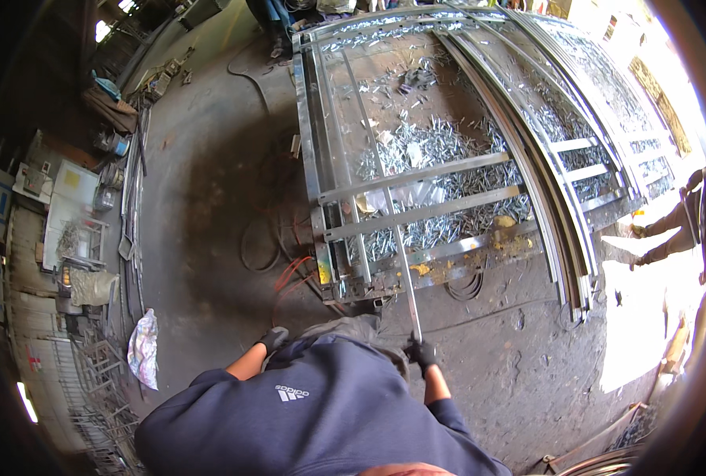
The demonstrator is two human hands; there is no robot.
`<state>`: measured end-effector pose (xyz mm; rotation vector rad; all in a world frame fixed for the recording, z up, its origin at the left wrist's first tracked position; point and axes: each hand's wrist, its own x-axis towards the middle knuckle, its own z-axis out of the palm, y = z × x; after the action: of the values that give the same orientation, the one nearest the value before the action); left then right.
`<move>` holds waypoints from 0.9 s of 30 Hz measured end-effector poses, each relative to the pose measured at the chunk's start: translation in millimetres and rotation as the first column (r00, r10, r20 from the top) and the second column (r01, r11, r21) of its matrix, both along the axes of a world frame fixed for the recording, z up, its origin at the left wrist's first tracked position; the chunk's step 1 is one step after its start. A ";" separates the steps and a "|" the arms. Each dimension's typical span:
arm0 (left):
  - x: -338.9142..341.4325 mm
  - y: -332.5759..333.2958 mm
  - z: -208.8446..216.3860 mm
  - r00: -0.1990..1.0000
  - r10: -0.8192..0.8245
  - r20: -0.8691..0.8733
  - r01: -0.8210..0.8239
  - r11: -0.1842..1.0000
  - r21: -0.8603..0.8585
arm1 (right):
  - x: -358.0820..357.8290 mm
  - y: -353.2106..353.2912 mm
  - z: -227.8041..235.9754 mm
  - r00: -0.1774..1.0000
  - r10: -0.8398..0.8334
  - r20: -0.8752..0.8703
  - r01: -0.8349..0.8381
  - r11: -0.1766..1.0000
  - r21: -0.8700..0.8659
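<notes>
My right hand (422, 351), in a dark glove, is closed round the near end of a long, narrow metal bar (404, 270). From there the bar runs away over the front edge of a low metal work table (480, 252) and across two flat crosswise strips (440, 210). My left hand (274, 339), also in a dark glove, is beside my waist, apart from the bar; its fingers are too small and dark to make out. Heaps of short, shiny metal pieces (468, 155) cover much of the table, with crumpled clear plastic (420, 193) among them.
Long metal profiles (555, 214) lie lengthwise across the table and jut past its front edge. Orange cable (293, 274) and dark hose (250, 246) lie on the floor at the table's left. Racks and stacked metal (107, 365) line the left side. Another person (678, 218) is at the far right.
</notes>
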<state>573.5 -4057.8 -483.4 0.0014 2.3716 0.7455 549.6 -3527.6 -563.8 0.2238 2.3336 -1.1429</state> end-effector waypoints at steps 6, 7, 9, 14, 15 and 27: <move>1.9 4.8 -3.3 0.839 0.433 0.331 -0.486 0.869 0.094 | -59.0 -28.3 8.2 0.857 -0.447 0.258 0.512 0.801 -0.311; 2.6 5.6 -2.8 0.666 0.577 0.472 -0.651 0.759 -0.007 | -78.2 -33.8 11.6 0.860 -0.432 0.272 0.505 0.798 -0.329; 4.6 7.8 0.1 0.740 0.515 0.432 -0.583 0.812 0.030 | -104.2 -41.0 19.3 0.858 -0.450 0.248 0.510 0.803 -0.308; 13.8 11.3 11.4 0.885 0.358 0.296 -0.387 0.921 0.043 | -113.8 -46.7 28.5 0.878 -0.455 0.150 0.468 0.880 -0.073; 15.6 11.4 12.2 0.926 0.297 0.231 -0.320 0.945 0.067 | -111.3 -47.2 28.0 0.885 -0.458 0.085 0.466 0.874 -0.138; 6.8 3.4 -14.3 0.975 -0.019 0.222 0.052 0.988 -0.142 | -102.8 -47.0 -14.1 0.890 -0.455 -0.023 0.438 0.868 -0.234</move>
<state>580.3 -4054.4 -497.7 -0.0961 2.2019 0.5229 446.8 -3574.6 -577.9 0.6782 2.2547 -1.6500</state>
